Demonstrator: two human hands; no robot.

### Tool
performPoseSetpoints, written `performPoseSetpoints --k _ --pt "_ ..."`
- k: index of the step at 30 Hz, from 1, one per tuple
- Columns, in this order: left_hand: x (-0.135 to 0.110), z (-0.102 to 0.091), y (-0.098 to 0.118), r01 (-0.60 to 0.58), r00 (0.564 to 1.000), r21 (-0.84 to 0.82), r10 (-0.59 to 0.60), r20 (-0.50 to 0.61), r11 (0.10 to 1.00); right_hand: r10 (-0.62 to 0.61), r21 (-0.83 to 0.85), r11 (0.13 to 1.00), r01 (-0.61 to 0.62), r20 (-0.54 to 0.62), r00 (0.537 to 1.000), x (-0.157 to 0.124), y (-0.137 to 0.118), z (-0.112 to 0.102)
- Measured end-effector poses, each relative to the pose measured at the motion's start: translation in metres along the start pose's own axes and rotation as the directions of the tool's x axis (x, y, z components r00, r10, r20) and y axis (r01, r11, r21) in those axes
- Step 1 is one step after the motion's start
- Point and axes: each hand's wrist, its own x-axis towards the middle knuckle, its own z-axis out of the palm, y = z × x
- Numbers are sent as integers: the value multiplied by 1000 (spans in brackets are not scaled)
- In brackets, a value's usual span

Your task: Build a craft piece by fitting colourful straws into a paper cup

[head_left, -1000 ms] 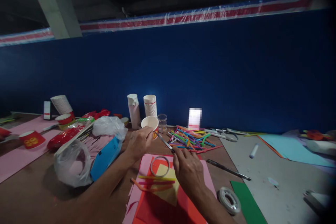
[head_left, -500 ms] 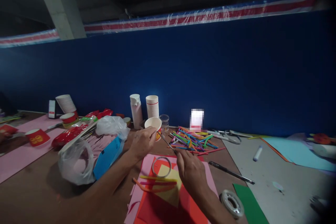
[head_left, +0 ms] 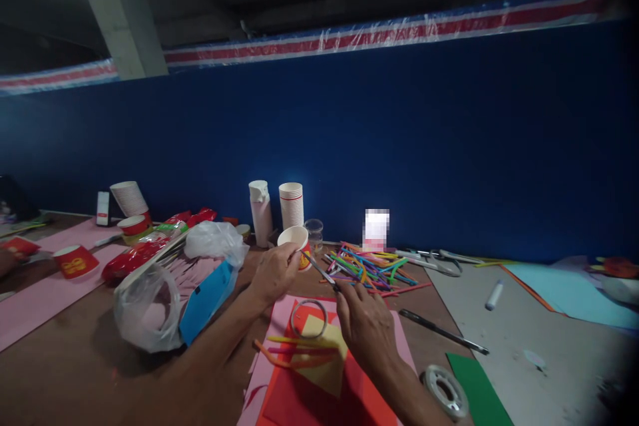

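- Over the brown wooden surface (head_left: 60,373), the left hand (head_left: 273,273) is clenching a white paper cup with red print (head_left: 298,246), the fingers wrapping its wall and the open rim tilting upward.
- Near the middle of the surface, the right hand (head_left: 367,329) is pinching slim metal scissors (head_left: 319,270), whose tips are reaching just beside the cup.
- The cup is looking light and thin-walled, so it is likely to dent under a hard squeeze; a gentle hold around its lower wall is suiting it best.
- Beneath the hands, a pink card sheet (head_left: 282,313) is carrying a red-orange paper sheet (head_left: 304,406), a yellow card piece (head_left: 324,363), a thin grey ring (head_left: 308,318) and bent orange and yellow straws (head_left: 294,350).
- Farther ahead, a heap of multicoloured plastic straws (head_left: 369,271) is spreading beside a small clear jar (head_left: 313,234), while a black marker pen (head_left: 442,331) is lying to the right.
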Motion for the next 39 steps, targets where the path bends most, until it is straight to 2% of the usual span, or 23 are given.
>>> performPoseSetpoints --k 2,3,5,6,8,9,10,12,14,16,17,19,20,22,24,26,27,29,31,33,34,36,39 --pt "-1 1 0 14 1000 -11 -14 -9 1000 -69 -106 992 64 -44 997 -1 -2 -1" --pt "-1 1 0 20 1000 -17 -21 -20 1000 -50 -67 997 47 -39 998 0 -3 -1" --pt "-2 1 2 32 998 -25 -33 -61 999 66 172 982 -75 60 996 2 -5 -3" --pt "-3 1 3 32 996 -30 -34 -81 999 137 334 923 -189 174 975 4 -6 -3" --pt "-3 0 8 19 993 -37 -23 -116 999 217 562 674 -479 469 856 8 -8 -5" --pt "-4 -1 10 4 992 -37 -8 -125 999 215 592 547 -592 584 783 9 -9 -6" --pt "-4 -1 12 -17 992 -35 12 -128 999 213 592 484 -644 635 743 10 -10 -7" --pt "-4 -1 13 -68 988 -35 62 -142 997 239 581 533 -615 594 768 9 -11 -9" --pt "-3 1 12 -119 983 -47 111 -147 992 250 524 720 -455 416 874 5 -11 -10" --pt "-3 4 8 -150 980 -52 142 -143 987 194 336 909 -247 185 964 1 -10 -9" --pt "-4 6 6 -154 979 -47 146 -143 987 140 209 965 -157 90 986 0 -9 -9" --pt "-4 9 2 -149 978 -30 143 -150 988 42 8 999 -42 -12 999 -1 -7 -7" --pt "-5 10 1 -146 978 -26 140 -151 989 51 20 998 -51 12 999 0 -6 -7" --pt "-7 13 -1 -132 981 -34 126 -145 991 132 230 957 -179 206 970 3 -3 -7" --pt "-8 16 -2 -120 983 -60 110 -150 991 166 435 814 -384 459 873 7 0 -6" --pt "-9 18 -2 -108 980 -97 89 -181 989 165 491 725 -483 557 814 9 3 -5" --pt "-9 20 -1 -100 977 -114 76 -198 988 177 487 733 -474 536 825 8 3 -4" --pt "-9 22 0 -73 976 -140 42 -212 988 201 399 847 -350 369 907 5 3 -2" --pt "-8 23 1 -27 977 -171 -10 -212 985 154 198 963 -184 158 975 0 1 1" --pt "-7 24 4 20 975 -207 -65 -214 978 84 7 996 -84 25 996 -3 -1 2" --pt "-7 24 5 38 974 -217 -85 -210 975 87 7 996 -87 28 996 -3 -2 2" --pt "-6 23 6 61 973 -220 -107 -206 974 168 220 953 -207 183 969 0 -1 0" --pt "-5 25 5 54 976 -207 -95 -196 977 182 509 716 -477 524 832 7 1 -5"
